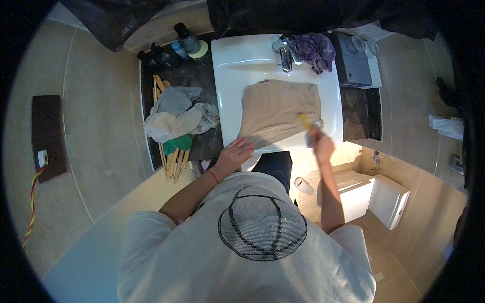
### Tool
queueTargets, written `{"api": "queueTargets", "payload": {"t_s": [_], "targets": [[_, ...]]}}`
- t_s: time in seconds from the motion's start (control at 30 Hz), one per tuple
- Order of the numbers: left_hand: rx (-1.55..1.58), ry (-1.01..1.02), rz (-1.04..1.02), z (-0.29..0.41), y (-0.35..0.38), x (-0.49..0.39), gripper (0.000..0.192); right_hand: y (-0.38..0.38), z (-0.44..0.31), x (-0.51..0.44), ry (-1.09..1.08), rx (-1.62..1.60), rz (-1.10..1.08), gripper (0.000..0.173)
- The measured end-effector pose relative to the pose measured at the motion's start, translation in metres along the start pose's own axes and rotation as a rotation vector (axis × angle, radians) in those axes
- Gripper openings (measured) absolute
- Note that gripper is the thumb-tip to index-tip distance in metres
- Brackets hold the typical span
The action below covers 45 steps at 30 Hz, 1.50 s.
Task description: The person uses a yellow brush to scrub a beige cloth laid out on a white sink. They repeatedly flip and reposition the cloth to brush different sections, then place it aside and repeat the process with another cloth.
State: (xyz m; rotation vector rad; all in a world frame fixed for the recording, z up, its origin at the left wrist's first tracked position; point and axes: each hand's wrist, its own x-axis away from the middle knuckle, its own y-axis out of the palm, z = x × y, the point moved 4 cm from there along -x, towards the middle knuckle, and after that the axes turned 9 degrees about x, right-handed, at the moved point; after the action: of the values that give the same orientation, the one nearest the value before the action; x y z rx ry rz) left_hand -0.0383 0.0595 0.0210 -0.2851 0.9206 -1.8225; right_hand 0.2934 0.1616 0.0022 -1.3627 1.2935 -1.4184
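A beige towel (280, 110) lies spread over the white washbasin (227, 94) in front of me. My left hand (237, 153) rests palm down at the towel's near left corner, by the basin's front rim, fingers a little apart. In my right hand (323, 147) is a small yellow-ended tool (304, 120), blurred, its exact kind unclear. That hand hovers about the basin's front right side, and the yellow end points toward the towel. Whether it touches the cloth I cannot tell. The chrome tap (287, 57) stands at the back, with a purple cloth (315, 51) bunched beside it.
Crumpled cloths (182, 117) lie over wooden hangers (175, 163) on the dark left counter (204, 149). Bottles (190, 43) stand behind them. A grey box (353, 62) sits to the basin's right. Below are a white toilet (379, 197) and a white cylinder (304, 185).
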Motion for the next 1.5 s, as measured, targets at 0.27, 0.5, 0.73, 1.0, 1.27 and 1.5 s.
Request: {"api": "queueTargets", "payload": {"t_s": [0.27,0.5,0.73,1.0,1.27,1.5], "targets": [[-0.008,0.031,0.011,-0.002,0.001,0.004,0.03,-0.012,-0.134,0.059,-0.479,-0.245,-0.045,0.022],[-0.028,0.032,0.05,0.002,0.002,0.003,0.027,-0.009,-0.058,-0.01,-0.213,-0.128,0.155,0.02],[-0.019,0.023,0.062,-0.001,0.005,0.007,0.02,-0.003,-0.128,0.06,-0.489,-0.251,-0.104,0.019],[-0.025,0.03,0.06,-0.004,0.004,0.01,0.022,-0.024,-0.121,0.01,-0.32,-0.194,0.047,0.019],[-0.035,0.063,0.05,0.005,0.004,0.004,0.023,0.011,-0.097,-0.041,-0.336,-0.265,0.018,0.028],[-0.093,-0.109,0.015,0.012,-0.012,0.012,0.02,-0.036,-0.049,-0.082,-0.131,-0.107,0.038,0.06]]}}
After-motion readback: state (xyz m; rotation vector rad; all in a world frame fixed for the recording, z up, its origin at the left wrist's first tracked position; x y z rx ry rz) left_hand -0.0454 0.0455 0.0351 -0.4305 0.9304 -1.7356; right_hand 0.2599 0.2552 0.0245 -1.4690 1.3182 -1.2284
